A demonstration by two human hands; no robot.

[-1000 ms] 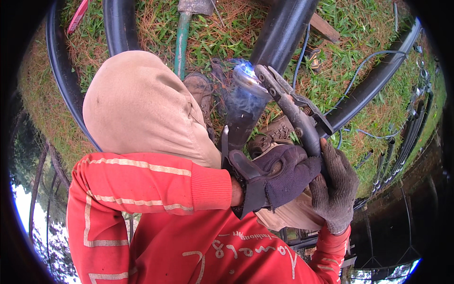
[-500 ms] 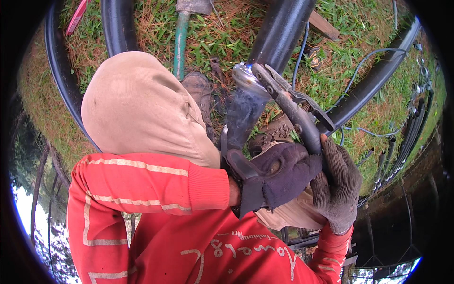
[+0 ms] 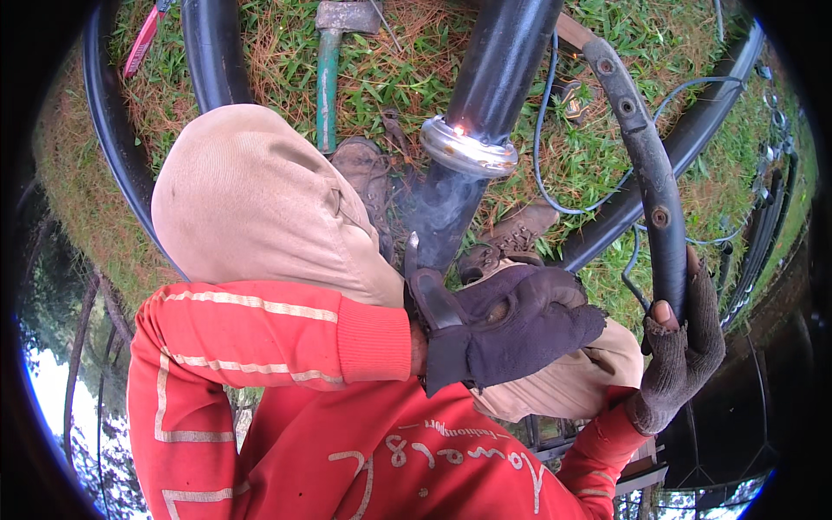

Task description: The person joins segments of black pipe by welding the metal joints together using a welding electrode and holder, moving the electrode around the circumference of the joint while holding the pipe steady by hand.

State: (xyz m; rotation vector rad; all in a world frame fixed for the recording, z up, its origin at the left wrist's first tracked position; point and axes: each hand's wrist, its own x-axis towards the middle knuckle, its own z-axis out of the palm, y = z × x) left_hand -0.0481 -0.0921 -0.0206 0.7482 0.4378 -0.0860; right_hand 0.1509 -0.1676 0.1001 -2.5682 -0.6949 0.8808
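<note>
My left hand, in a dark worn glove, rests over my lap with its fingers curled. A dark tool with a pale pointed metal tip sticks up by its wrist and seems held in it; its handle is mostly hidden. My right hand, in a grey knit glove, grips the lower end of a dark electrode holder with rivets, raised at the right. Between my boots stands a black pipe, joined by a shiny metal ring. A small orange glow shows on the ring's far side, and smoke hangs below it.
A hammer with a green handle lies on the grass at the far left, near a red tool. Black pipes curve past both sides. A grey cable loops on the grass; chain lies far right.
My right hand has swung right with the electrode holder, away from the ring, which now shows fully. A blue light at the ring has given way to an orange glow. My left hand barely moved.
</note>
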